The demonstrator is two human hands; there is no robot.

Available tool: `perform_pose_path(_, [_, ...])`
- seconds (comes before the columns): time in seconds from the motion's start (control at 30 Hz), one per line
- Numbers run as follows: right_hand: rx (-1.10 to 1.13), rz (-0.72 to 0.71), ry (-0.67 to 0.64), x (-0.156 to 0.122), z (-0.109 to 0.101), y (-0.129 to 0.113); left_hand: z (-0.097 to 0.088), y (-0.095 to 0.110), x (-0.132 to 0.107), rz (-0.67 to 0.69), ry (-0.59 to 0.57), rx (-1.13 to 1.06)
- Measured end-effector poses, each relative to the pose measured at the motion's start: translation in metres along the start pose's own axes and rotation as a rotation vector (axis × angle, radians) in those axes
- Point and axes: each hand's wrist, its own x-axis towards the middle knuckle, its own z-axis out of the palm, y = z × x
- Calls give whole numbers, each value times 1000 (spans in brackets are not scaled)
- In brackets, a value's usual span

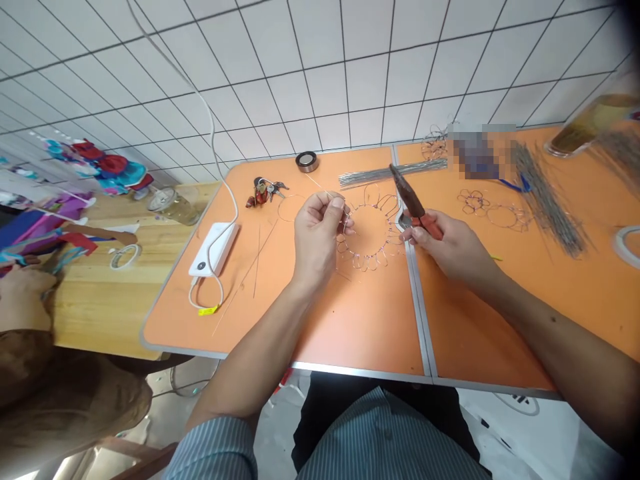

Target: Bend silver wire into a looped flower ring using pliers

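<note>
My left hand (320,230) is closed, thumb against the fingers, pinching the left side of a wire ring (370,257) edged with small loops. A thin length of wire sticks up and left from that grip. In my right hand (443,243) is a pair of pliers (407,190) with red handles and dark jaws that point up and to the left, away from my palm. Part of the handles is hidden by my fingers. The wire ring spans the space between my hands, just over the orange table (360,327).
Straight wires (380,175) lie at the back, with another bundle (550,200) at right. Tape (307,161), keys (270,190) and a white power bank (215,248) sit to the left. Wire flower shapes (493,210) lie at right. Another person's hand (25,293) is at far left.
</note>
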Motion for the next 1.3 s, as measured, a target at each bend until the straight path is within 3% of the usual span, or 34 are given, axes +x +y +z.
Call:
perform_pose_path(0.13, [-511, -170, 74, -3, 4, 4, 0, 4, 2, 25, 29, -31])
perform_pose_path(0.3, [-702, -343, 72, -9, 13, 1, -1, 6, 2, 39, 31, -70])
perform_pose_path(0.67, [-816, -497, 163, -11, 19, 7, 3, 7, -1, 6, 29, -122])
perform_pose_path(1.3, [-814, -524, 158, -13, 19, 8, 5, 6, -2, -29, 60, -89])
